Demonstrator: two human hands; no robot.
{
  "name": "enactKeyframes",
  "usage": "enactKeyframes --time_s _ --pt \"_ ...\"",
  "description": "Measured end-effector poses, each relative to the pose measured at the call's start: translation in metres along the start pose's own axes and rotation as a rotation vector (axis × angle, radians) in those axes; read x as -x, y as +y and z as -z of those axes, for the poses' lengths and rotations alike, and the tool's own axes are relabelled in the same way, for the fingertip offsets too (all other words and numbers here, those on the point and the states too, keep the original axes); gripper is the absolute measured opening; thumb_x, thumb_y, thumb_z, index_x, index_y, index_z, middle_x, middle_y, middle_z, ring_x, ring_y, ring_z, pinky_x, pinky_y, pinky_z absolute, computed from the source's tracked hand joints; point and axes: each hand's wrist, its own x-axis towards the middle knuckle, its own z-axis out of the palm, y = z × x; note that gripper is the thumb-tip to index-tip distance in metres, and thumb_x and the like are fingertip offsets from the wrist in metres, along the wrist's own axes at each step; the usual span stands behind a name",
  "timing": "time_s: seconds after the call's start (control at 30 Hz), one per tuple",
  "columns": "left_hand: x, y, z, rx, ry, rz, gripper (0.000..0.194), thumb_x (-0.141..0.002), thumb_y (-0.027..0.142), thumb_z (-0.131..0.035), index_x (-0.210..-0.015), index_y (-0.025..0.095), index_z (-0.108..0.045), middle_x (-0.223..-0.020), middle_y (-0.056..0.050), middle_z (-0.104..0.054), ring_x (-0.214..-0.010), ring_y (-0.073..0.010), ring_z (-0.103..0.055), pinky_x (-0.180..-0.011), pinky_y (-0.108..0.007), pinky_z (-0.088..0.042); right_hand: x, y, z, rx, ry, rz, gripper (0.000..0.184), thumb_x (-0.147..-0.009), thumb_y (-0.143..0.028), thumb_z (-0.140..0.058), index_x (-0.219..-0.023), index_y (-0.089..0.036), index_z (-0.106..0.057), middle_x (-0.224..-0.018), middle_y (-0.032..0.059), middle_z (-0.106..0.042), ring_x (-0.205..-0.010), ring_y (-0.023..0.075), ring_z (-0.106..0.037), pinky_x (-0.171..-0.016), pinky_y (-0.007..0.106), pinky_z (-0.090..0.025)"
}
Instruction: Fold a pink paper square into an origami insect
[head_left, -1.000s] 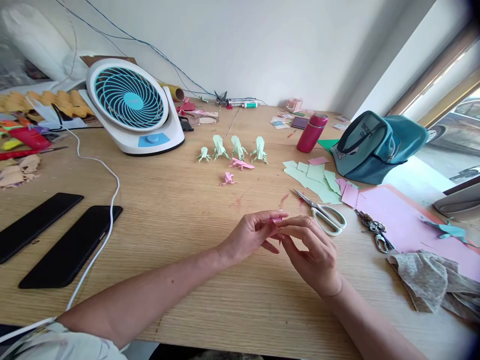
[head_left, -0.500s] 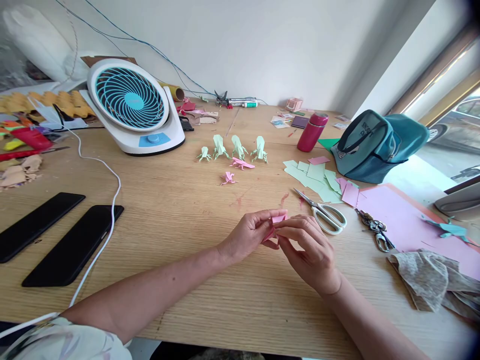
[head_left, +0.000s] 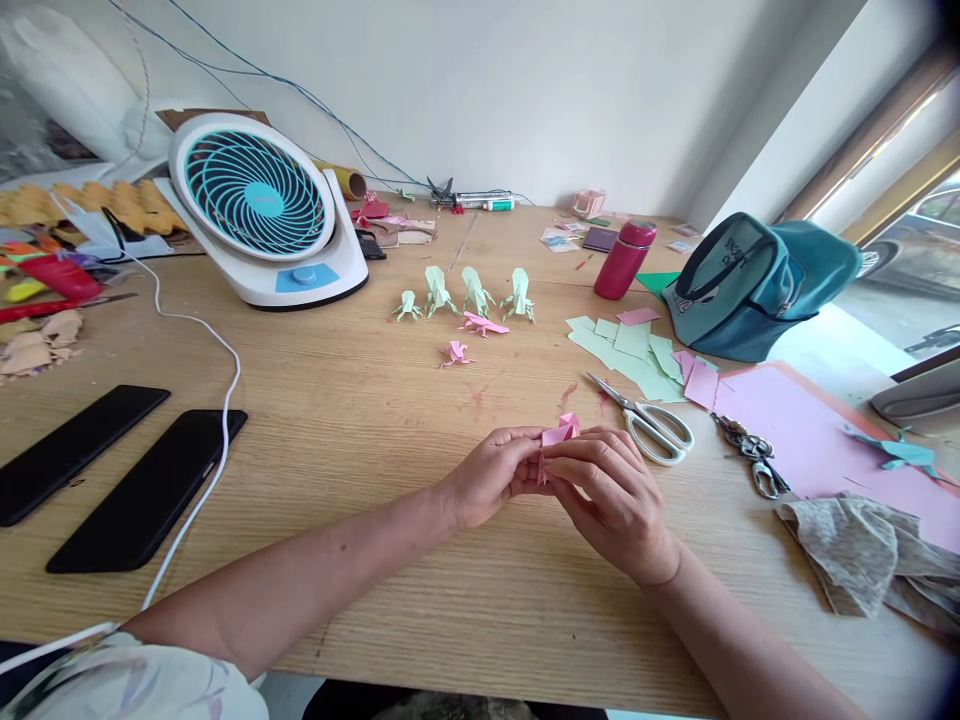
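A small piece of folded pink paper (head_left: 559,434) is pinched between my two hands above the table's front half. My left hand (head_left: 491,472) grips its left side, thumb on top. The fingers of my right hand (head_left: 619,495) press on its lower right part and hide some of it. Just beyond my right hand lie white-handled scissors (head_left: 651,425), blades towards the back left. Further back stand several pale green origami insects (head_left: 476,290) in a row. Two pink origami figures, a longer one (head_left: 482,323) and a smaller one (head_left: 455,353), sit in front of them.
Green paper pieces (head_left: 630,345), keys (head_left: 754,455), a pink sheet (head_left: 795,430), a grey cloth (head_left: 851,550) and a teal backpack (head_left: 750,290) lie to the right. A red bottle (head_left: 625,260) stands behind. On the left are a fan (head_left: 262,210) and two black slabs (head_left: 146,490).
The folded pink paper has turned in my hands, and a pointed flap now sticks up at its top. My left fingers have drawn in beneath it.
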Motion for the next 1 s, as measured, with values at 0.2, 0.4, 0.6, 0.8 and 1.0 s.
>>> enactKeyframes --time_s 0.2,0.4,0.6,0.8,1.0 --pt "-0.002 0.003 0.002 0.097 -0.019 0.057 0.028 -0.082 0.040 -0.068 -0.079 0.012 -0.067 -0.071 0.000 -0.056 -0.065 -0.0094 -0.050 -0.067 -0.023 -0.045 -0.003 -0.001 0.002 -0.002 -0.038 0.034 0.027 -0.088 -0.006 -0.061 -0.107 -0.025 -0.066 -0.098 0.0055 -0.074 -0.087 0.0208 -0.067 -0.082 0.041 -0.052" --pt "-0.001 0.002 0.004 -0.085 0.038 -0.050 0.035 -0.081 0.046 -0.075 -0.089 0.012 -0.073 -0.077 -0.001 -0.059 -0.073 -0.0094 -0.053 -0.072 -0.022 -0.045 -0.003 -0.001 0.001 -0.064 -0.105 0.036 0.039 -0.089 -0.001 -0.057 -0.118 -0.026 -0.064 -0.105 0.0057 -0.072 -0.094 0.0209 -0.066 -0.090 0.043 -0.050" --pt "0.003 0.010 0.000 -0.392 0.013 -0.173 0.040 -0.089 0.053 -0.062 -0.084 0.014 -0.072 -0.077 -0.002 -0.060 -0.079 -0.0142 -0.057 -0.085 -0.031 -0.049 -0.002 0.004 0.001 -0.093 0.134 -0.234 0.035 -0.088 -0.008 -0.062 -0.119 -0.024 -0.059 -0.109 0.0096 -0.065 -0.101 0.0236 -0.062 -0.086 0.043 -0.052" --pt "0.005 0.016 0.001 -0.872 0.064 -0.343 0.045 -0.099 0.045 -0.047 -0.073 0.015 -0.068 -0.066 0.000 -0.052 -0.067 -0.0125 -0.051 -0.069 -0.025 -0.044 -0.001 0.014 -0.004 -0.337 0.045 -0.546 0.009 -0.093 -0.029 -0.064 -0.099 -0.023 -0.063 -0.087 0.0036 -0.060 -0.078 0.0176 -0.055 -0.071 0.034 -0.051" --pt "0.000 0.008 0.006 -0.841 0.129 -0.405 0.026 -0.094 0.038 -0.060 -0.093 0.014 -0.070 -0.088 -0.005 -0.069 -0.082 -0.0162 -0.065 -0.073 -0.024 -0.049 0.004 0.018 -0.010 -0.470 0.043 -0.614 0.012 -0.092 -0.032 -0.065 -0.086 -0.021 -0.064 -0.079 0.0023 -0.060 -0.072 0.0160 -0.055 -0.065 0.030 -0.050"
